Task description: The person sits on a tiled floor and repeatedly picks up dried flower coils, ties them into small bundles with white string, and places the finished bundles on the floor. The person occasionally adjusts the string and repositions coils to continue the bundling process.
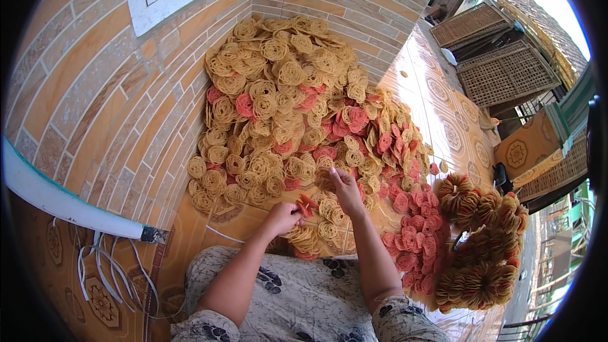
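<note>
On my feed the left hand (283, 218) has its fingers pinching a few red-orange discs (307, 206), seen nearly edge-on, just short of the near edge of the big heap (278, 104). The right hand (346, 191) is raised over that same near edge, thumb and forefinger drawn close together. A blurred tan disc (324, 182) shows right by those fingertips, but from here I can't tell whether they grip it.

Below both hands, on the heap's near side, I see a short row of overlapping tan discs (301, 239) beside the lap of a patterned garment (278, 291). The heap itself is mostly tan coiled discs with pink ones scattered through it, lying on the tiled floor (231, 223) against the stone-patterned wall (171, 44) behind and to its left.

To the heap's near right I have a spread of pink discs (421, 225), and just past those, thick bundles of tan and reddish discs (479, 283) packed on edge. Well left of the heap, white straps (104, 272) trail on the floor. Far off to its right, woven racks (506, 76) lean outdoors.
</note>
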`<action>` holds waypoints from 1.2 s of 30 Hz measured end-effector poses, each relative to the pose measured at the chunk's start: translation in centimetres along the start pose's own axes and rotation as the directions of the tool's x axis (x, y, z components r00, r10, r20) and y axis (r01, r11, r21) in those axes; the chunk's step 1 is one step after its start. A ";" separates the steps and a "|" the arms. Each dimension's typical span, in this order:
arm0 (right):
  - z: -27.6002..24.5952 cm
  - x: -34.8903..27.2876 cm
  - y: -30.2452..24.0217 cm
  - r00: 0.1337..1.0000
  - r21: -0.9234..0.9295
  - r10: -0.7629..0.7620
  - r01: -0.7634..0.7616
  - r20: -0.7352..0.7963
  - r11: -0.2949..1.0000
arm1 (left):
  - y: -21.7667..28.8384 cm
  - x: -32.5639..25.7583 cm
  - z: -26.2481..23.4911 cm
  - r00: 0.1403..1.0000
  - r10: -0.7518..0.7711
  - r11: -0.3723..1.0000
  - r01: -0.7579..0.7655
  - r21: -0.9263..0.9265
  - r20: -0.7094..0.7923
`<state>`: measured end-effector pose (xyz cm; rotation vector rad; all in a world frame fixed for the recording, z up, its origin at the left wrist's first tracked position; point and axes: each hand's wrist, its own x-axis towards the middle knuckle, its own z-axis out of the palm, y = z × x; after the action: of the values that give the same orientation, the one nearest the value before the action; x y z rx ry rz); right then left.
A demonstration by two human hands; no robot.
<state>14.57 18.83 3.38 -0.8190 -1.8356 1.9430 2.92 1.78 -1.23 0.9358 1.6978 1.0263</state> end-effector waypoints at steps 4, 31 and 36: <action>-0.7 1.8 1.0 0.981 -0.100 -0.154 0.142 -0.115 0.985 | -0.3 0.2 0.2 0.998 0.001 0.992 -0.008 -0.129 -0.059; -3.3 1.3 2.6 0.915 -0.732 -0.390 0.195 -0.105 0.653 | -0.6 0.4 0.1 0.996 0.051 0.995 -0.057 -0.082 -0.075; -4.2 1.6 4.2 0.951 -0.887 -0.224 -0.093 -0.213 0.452 | -0.7 0.3 0.2 0.998 0.048 0.997 -0.051 -0.051 -0.051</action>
<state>16.45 22.67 -1.02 -1.2001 -2.5882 0.5440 2.88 1.84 -1.99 0.9299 1.6882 1.1300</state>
